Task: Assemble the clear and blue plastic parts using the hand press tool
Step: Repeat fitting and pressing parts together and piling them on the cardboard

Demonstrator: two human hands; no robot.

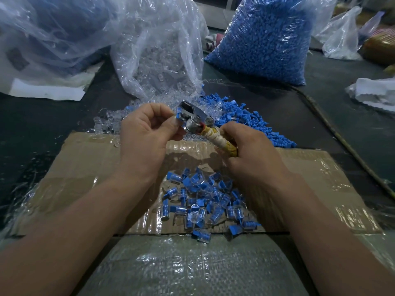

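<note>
Dead centre of the frame, a bit above the middle, is the hand press tool (193, 119). It has a shiny chrome head with a lever bit on top, and a handle wrapped in yellowish-white tape. Just the one tool.

The right hand (252, 154) has its fingers curled tight round the taped handle, so the head sticks out up and to the left of the fist. The left hand (147, 129) pinches a small blue part (178, 113) between thumb and fingertips, right against the left side of the chrome head. Can't tell if there's a clear piece on it too.

Lower centre, on the taped-up cardboard (85, 167), there's one heap of assembled pieces (203, 201), blue inside clear. Dozens of them, too jumbled to count properly.

Behind the hands are two loose piles: clear parts (111, 123) at centre left and loose blue parts (256, 122) at centre right. Further back are two bags, the bag of clear parts (158, 56) at top centre and the bag of blue parts (267, 39) at upper right.
</note>
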